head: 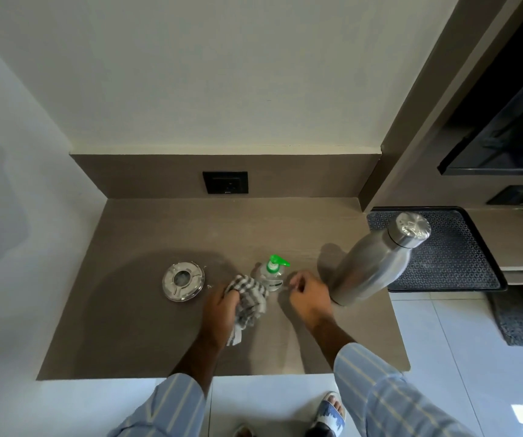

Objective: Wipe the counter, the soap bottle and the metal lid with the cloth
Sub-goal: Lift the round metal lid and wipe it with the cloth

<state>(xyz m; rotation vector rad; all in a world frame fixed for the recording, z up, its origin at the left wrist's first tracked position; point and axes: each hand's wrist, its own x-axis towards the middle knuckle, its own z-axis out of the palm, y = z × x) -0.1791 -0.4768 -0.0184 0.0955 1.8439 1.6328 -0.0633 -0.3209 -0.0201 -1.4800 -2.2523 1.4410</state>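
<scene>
Left hand (222,305) fingers clamp cloth (247,305) against soap bottle (272,275), mid-counter (146,228); right hand (309,294) fingers curled, apparently empty. Steady bottle, wipe all round.

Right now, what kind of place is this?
Probably a home kitchenette or utility nook: brown counter with a wall socket, soap bottle, steel flask and a black drying mat.

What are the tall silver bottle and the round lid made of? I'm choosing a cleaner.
The tall silver bottle looks like brushed stainless steel: dull grey sheen, soft highlights. The round lid seems polished metal, probably steel, with brighter, mirror-like reflections.
</scene>
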